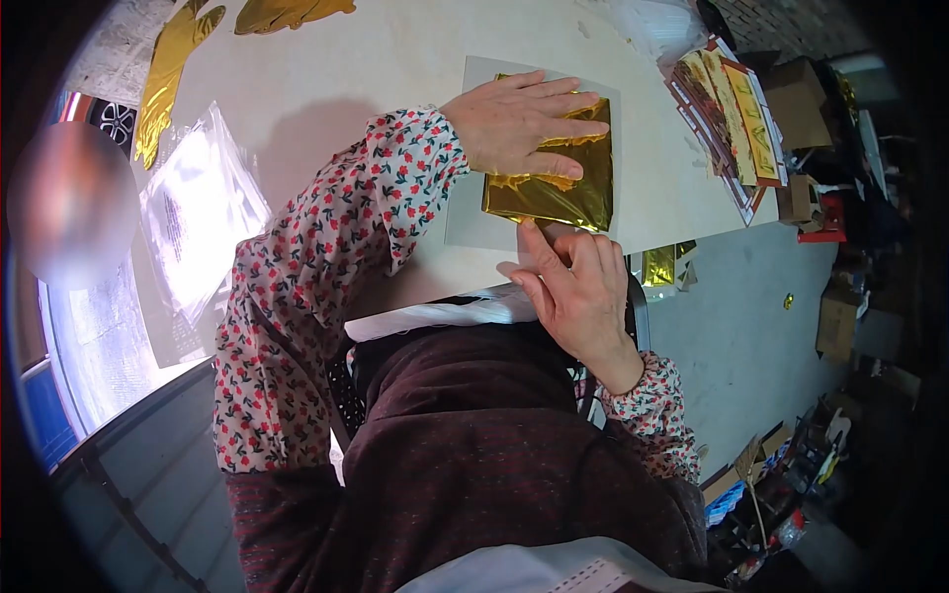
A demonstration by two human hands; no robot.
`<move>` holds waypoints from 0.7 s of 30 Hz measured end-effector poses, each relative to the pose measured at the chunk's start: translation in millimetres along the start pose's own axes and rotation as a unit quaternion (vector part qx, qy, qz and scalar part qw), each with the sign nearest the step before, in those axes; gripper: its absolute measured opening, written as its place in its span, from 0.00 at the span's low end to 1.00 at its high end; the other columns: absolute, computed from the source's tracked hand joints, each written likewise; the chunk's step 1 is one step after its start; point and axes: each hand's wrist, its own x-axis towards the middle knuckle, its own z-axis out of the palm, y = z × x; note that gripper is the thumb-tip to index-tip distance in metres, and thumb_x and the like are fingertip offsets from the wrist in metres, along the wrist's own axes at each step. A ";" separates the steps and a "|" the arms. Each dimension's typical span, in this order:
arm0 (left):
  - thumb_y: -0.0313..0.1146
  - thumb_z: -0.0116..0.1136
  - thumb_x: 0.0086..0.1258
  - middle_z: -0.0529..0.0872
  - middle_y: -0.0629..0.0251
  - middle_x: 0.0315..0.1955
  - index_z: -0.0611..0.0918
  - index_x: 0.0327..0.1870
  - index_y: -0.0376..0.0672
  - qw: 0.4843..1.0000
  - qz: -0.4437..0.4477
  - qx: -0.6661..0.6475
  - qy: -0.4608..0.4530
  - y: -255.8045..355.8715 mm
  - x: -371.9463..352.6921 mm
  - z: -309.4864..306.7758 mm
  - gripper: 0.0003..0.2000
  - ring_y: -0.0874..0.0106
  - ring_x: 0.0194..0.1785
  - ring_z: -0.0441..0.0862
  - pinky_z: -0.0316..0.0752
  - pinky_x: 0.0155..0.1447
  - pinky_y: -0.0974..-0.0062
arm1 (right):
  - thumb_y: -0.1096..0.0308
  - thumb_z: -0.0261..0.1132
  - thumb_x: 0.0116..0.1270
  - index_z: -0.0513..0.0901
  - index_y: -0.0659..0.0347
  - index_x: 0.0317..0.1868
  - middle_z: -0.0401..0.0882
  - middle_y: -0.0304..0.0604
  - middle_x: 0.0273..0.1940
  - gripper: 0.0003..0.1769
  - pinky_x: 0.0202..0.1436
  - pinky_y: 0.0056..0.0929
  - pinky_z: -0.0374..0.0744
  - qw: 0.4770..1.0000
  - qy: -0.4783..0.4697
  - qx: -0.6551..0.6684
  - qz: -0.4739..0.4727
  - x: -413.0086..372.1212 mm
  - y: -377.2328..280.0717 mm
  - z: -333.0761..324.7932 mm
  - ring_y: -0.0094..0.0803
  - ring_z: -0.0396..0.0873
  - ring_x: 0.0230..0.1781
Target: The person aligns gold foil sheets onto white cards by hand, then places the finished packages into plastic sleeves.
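A square of shiny gold foil [563, 203] lies on a larger, thin grey sheet [465, 212] on the table. My left hand [529, 124] rests flat across the foil's upper part, fingers spread, and hides some of it. At the foil's near edge is my right hand [583, 296], its index fingertip touching the edge by the lower left. The right thumb stands apart from the index finger and the other fingers are bent, with nothing visible held in them.
Clear plastic bags [203, 212] lie on the table's left, below a gold foil strip [173, 79]. Printed red and gold sheets [727, 124] are stacked at the right corner. Cardboard boxes [838, 316] stand on the floor at right.
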 end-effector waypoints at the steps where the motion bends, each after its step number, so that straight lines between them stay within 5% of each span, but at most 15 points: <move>1: 0.66 0.40 0.75 0.60 0.60 0.77 0.67 0.76 0.61 1.000 0.000 -0.002 -0.002 0.0 0.3 0.0 0.33 0.56 0.80 0.52 0.47 0.82 0.50 | 0.55 0.75 0.59 0.83 0.56 0.60 0.68 0.36 0.34 0.29 0.38 0.33 0.68 1.000 0.000 -0.006 0.002 0.1 -0.8 0.6 0.33 0.70 0.36; 11: 0.74 0.50 0.63 0.57 0.61 0.79 0.65 0.77 0.58 1.000 -0.004 0.016 -0.021 4.5 -1.9 -7.5 0.44 0.57 0.82 0.49 0.44 0.83 0.52 | 0.50 0.72 0.61 0.82 0.57 0.59 0.75 0.40 0.34 0.29 0.36 0.34 0.69 0.998 -0.019 -0.066 0.010 5.2 -8.5 -4.2 0.34 0.74 0.36; 21: 0.75 0.56 0.58 0.56 0.62 0.79 0.63 0.78 0.58 1.000 -0.002 0.010 -0.021 4.7 -1.7 -7.6 0.48 0.58 0.82 0.48 0.44 0.82 0.53 | 0.44 0.68 0.66 0.73 0.56 0.70 0.76 0.38 0.18 0.38 0.23 0.32 0.76 0.986 -0.111 -0.096 0.085 2.8 -18.7 -8.8 0.35 0.78 0.16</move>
